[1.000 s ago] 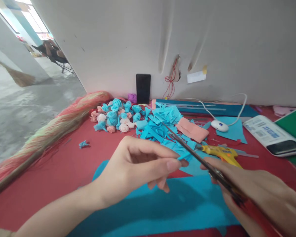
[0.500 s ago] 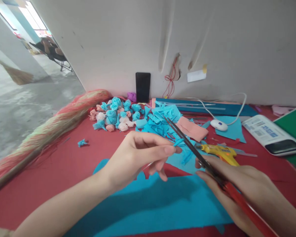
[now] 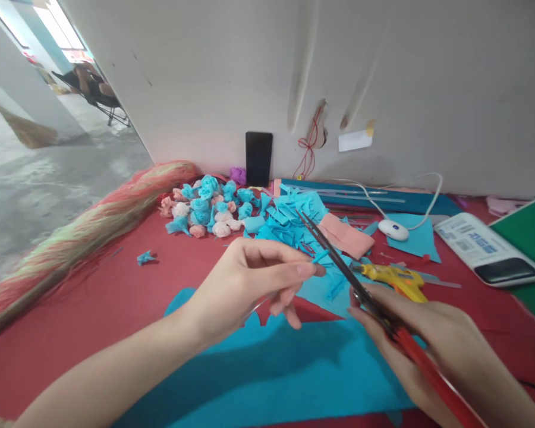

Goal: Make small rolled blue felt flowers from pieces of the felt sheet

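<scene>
My left hand (image 3: pixel 263 276) pinches a thin twisted strip of blue crepe paper (image 3: pixel 321 257) between thumb and forefinger. Against the strip's far end lie the dark blades of the red-handled scissors (image 3: pixel 361 292). My right hand (image 3: pixel 441 345) is wrapped around the scissors, which point up and to the left; its grip partly hides the handles. Below both hands a large blue paper sheet (image 3: pixel 285 380) covers the front of the table. Beyond them is a heap of cut blue paper pieces (image 3: pixel 285 229), with a folded pink paper strip (image 3: pixel 345 235) beside it.
Blue and pink paper flowers (image 3: pixel 200 208) are piled at the back left, near an upright black phone (image 3: pixel 258 157). To the right lie a yellow glue gun (image 3: pixel 395 279), a white corded device (image 3: pixel 393 229) and a white box-like device (image 3: pixel 490 246). A fibre bundle (image 3: pixel 93 238) lines the left edge.
My right hand and the scissors have shifted slightly left. My left hand keeps its pinch on the blue paper strip, almost still. The view has tilted a little.
</scene>
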A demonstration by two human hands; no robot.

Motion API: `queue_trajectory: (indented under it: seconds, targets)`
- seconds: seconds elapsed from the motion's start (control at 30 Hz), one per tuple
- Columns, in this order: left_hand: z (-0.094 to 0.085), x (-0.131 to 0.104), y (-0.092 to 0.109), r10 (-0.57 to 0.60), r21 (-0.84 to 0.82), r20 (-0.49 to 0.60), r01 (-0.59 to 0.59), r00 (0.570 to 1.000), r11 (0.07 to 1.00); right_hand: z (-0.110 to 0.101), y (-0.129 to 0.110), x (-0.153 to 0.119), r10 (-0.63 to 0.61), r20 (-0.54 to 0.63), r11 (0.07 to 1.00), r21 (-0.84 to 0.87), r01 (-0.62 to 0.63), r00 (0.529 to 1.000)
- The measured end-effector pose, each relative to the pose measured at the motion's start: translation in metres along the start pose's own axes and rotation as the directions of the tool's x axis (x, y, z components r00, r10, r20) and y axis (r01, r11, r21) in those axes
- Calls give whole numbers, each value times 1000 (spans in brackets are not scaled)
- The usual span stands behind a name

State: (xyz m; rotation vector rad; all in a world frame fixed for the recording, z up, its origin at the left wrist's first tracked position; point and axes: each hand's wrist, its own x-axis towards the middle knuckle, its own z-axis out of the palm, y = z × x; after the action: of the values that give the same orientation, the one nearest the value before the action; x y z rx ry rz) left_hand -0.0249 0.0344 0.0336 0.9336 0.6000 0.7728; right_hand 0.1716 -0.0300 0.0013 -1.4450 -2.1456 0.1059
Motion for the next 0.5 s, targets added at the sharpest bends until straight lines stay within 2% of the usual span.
queue_trajectory:
  seconds: [0.2, 0.43, 0.5]
  targets:
    - [-3, -1, -3, 5, -3, 14, -5, 1000, 1000, 4, 1, 0, -20, -28, 999, 25, 21, 999]
    - [-6, 1, -2, 27, -8, 52, -26, 998, 1000, 4, -6, 5, 17, -45, 999, 38, -16, 999]
    - [-6, 0, -1, 31, -8, 56, -31, 998, 999, 4, -9, 7, 61, -9, 996, 65, -60, 998]
